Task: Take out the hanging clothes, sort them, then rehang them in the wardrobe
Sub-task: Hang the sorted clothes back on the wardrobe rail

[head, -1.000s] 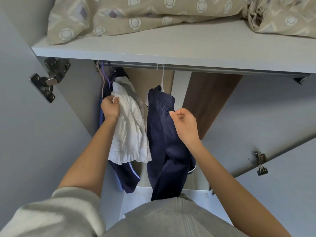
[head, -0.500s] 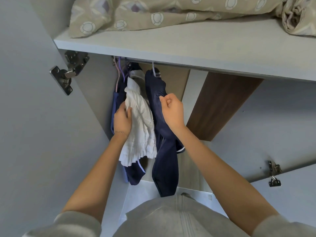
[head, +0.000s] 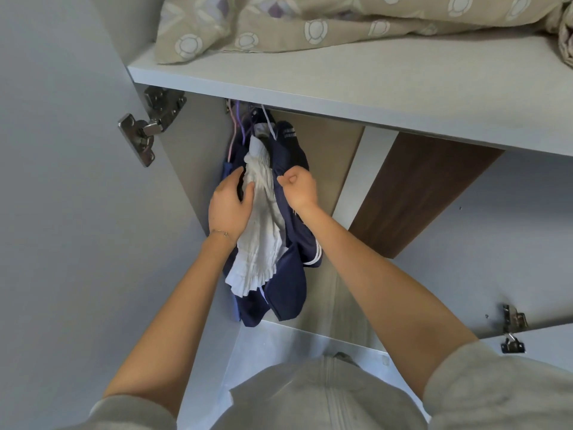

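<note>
While both hands work inside the open wardrobe, the clothes hang bunched at the left end of the rail, just under the shelf (head: 341, 85). Left hand (head: 228, 209) grips the left edge of the white garment (head: 260, 237): thumb on the front of the pleated cloth, fingers going round behind it toward the dark clothes. Right hand (head: 299, 189) is curled into a loose fist, pinching a fold of the navy garment (head: 290, 280) just beside the white one; the exact pinch point is hidden by the knuckles. Hands are close together but not touching, with the white cloth between them. White garment hangs in front of the navy clothes, its frilled hem about halfway down them. Navy garment has white stripes at 1 edge and a small white print near its top. Purple hanger hooks (head: 238, 117) run up to the rail, mostly hidden by the shelf edge. Patterned beige bedding (head: 310, 23) lies on the shelf. Metal hinge (head: 148, 128) sits on the left door, another hinge (head: 513, 328) at lower right. Brown back panel (head: 418, 193) is to the right of the clothes. Thin bracelet (head: 221, 233) is on the left wrist; both grey sleeves are pushed up.
</note>
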A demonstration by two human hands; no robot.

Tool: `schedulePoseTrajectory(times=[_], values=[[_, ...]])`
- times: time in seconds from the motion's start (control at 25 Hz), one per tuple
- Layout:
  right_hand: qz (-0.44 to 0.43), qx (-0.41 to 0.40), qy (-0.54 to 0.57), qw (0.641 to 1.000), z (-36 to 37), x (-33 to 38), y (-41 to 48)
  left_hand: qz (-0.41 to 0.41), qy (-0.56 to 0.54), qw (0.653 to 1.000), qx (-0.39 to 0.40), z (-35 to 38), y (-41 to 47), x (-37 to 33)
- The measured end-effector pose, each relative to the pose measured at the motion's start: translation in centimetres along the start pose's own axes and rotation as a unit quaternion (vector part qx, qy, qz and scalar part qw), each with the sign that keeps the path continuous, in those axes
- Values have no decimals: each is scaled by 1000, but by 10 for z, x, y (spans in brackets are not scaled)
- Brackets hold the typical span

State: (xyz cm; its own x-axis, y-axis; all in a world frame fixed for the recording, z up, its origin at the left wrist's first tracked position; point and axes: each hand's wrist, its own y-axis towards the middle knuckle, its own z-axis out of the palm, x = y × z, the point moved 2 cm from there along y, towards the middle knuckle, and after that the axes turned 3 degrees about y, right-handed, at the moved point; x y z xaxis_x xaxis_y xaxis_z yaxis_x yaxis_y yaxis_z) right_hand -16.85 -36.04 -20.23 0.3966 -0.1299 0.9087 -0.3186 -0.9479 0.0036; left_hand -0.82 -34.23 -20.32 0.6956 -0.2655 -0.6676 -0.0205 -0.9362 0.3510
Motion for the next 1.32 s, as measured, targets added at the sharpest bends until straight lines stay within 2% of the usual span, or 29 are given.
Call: schedulePoseTrajectory(times=[0.12,0.32,0.6,0.8,1.08,1.32], values=[[22,31,-2,999,15,-4,-3,18,10,1000,-1,-5,-4,-3],[39,72,-39,996,26,5,-11,0,23,1000,18,-22,-11,-6],[26,16,13,999,-4,24,-70,11,30,999,40,-58,-33,-17],[-19,83,17,996,-24,19,-122,-21,30,999,-16,-92,-85,-34],[-92,180,15,979,-52,21,-203,-101,59,992,-56,-114,-191,-51],[-147,260,36,954,-41,54,-281,-147,84,972,-162,-163,-294,-67]])
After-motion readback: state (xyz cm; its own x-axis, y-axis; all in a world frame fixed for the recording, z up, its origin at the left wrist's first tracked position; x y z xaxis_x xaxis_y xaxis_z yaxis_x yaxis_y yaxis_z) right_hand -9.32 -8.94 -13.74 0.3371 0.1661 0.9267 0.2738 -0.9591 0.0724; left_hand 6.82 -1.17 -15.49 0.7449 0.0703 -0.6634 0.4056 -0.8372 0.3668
